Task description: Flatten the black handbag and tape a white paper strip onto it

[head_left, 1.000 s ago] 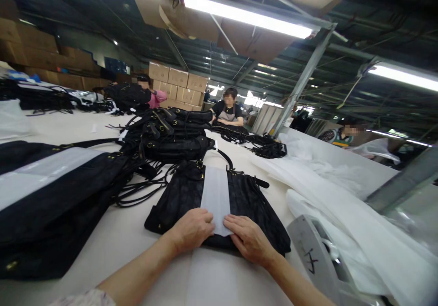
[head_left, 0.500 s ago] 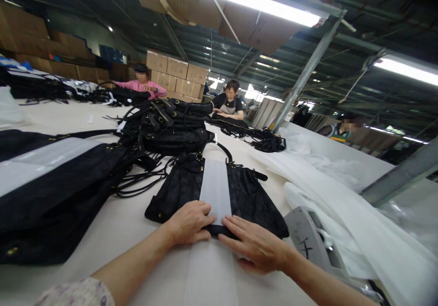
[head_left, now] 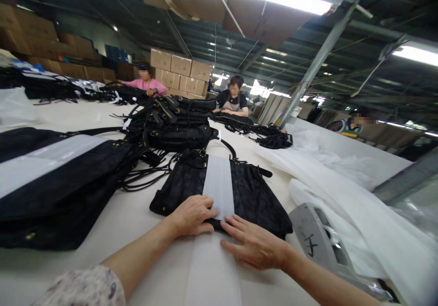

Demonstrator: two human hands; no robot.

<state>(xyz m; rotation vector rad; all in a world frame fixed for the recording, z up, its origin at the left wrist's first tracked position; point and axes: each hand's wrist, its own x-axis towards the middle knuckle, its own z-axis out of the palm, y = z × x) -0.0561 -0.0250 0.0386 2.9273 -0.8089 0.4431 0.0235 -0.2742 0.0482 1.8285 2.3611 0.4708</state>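
A black handbag (head_left: 185,182) lies flat in front of me, its handles pointing away. A white strip (head_left: 219,176) of thin sheet runs down its middle; another length (head_left: 212,267) lies on the table from the bag's near edge toward me. My left hand (head_left: 192,215) rests with extended fingers on the near edge, left of the strip, fingertips touching it. On the right side of that edge lies my right hand (head_left: 255,242), fingers spread and flat. Neither hand visibly grasps anything. What is under the palms is hidden.
Another black bag with a white strip (head_left: 92,196) lies to the left. Stacked black bags (head_left: 178,123) stand beyond. A grey tape dispenser-like device (head_left: 318,237) and white foam sheeting (head_left: 345,196) are on the right. Two co-workers (head_left: 234,98) are across the table (head_left: 143,255).
My head view has shifted slightly, so the scene sits a little to the right. Both hands remain at the bag's near edge, with small finger shifts.
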